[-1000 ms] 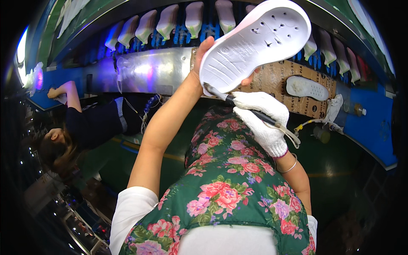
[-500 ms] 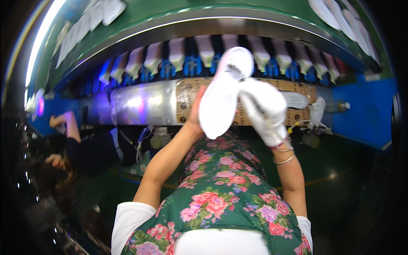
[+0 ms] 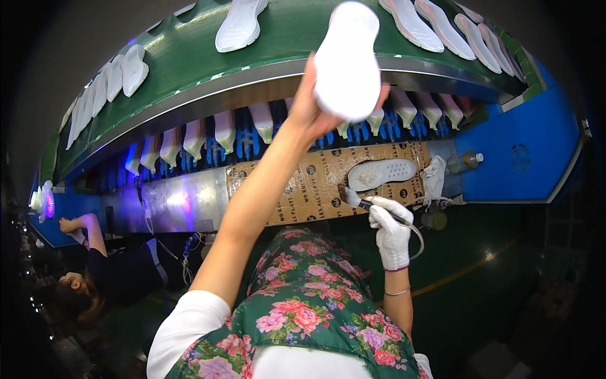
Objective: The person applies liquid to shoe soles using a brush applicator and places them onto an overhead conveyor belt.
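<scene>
My left hand (image 3: 310, 104) is stretched far forward and up, gripping a white shoe sole (image 3: 348, 60) over the green conveyor belt (image 3: 189, 69). My right hand (image 3: 390, 228), in a white glove, holds a small brush (image 3: 353, 198) low above the brown cardboard sheet (image 3: 309, 189) on the bench. Another white sole (image 3: 382, 173) lies on that cardboard just beyond the brush tip.
Several white soles (image 3: 241, 25) ride the green belt; more hang in a row on blue holders (image 3: 221, 136) below it. A white rag (image 3: 434, 180) and a small bottle (image 3: 466, 162) sit at the right. Another person (image 3: 95, 271) works at the left near a purple light.
My left arm has lifted the sole up and away from the brush toward the green belt. My right hand has dropped down with the brush to the cardboard.
</scene>
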A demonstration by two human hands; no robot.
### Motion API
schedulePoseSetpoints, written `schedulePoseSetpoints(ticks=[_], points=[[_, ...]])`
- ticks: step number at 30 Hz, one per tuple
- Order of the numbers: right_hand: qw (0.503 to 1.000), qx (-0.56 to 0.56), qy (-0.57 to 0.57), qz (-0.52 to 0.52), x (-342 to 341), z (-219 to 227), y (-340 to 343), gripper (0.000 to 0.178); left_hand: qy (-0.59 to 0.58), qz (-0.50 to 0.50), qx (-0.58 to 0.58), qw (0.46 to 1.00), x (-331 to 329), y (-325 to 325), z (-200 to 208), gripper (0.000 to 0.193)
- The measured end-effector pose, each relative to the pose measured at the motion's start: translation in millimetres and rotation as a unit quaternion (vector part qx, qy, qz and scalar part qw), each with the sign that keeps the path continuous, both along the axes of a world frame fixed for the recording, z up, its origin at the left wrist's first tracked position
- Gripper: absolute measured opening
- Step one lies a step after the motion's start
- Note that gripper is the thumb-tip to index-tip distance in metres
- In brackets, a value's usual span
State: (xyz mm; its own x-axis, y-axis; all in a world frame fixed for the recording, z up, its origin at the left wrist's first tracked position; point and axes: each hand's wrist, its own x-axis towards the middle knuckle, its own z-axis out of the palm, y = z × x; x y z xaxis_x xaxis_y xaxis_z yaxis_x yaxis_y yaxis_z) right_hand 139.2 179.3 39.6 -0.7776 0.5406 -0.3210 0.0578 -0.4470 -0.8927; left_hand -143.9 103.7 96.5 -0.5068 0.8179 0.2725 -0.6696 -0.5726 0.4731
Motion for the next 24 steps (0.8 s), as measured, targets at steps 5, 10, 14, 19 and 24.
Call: schedulePoseSetpoints(ticks=[5, 10, 14, 19, 24], points=[[0.997, 0.037, -0.061, 0.02, -5, -26, -17, 0.02, -0.133, 0.024, -0.134, 0.982, 7, 73, 33, 0.095], [0.996, 0.023, -0.076, 0.028, -4, -47, -19, 0.023, 0.25, 0.311, -0.286, 0.871, -14, -7, 44, 0.072], [0.997, -0.032, -0.065, 0.037, -14, -58, -23, 0.024, 0.545, 0.539, -0.557, 0.32, -116, -127, 34, 0.057], [0.992, -0.088, -0.056, 0.071, -39, -58, -34, 0.024, 0.398, 0.38, -0.48, 0.684, -94, -196, 46, 0.018], [0.986, -0.144, -0.007, 0.087, -64, -51, -30, 0.031, 0.374, 0.557, -0.28, 0.687, -21, -261, 53, 0.025]])
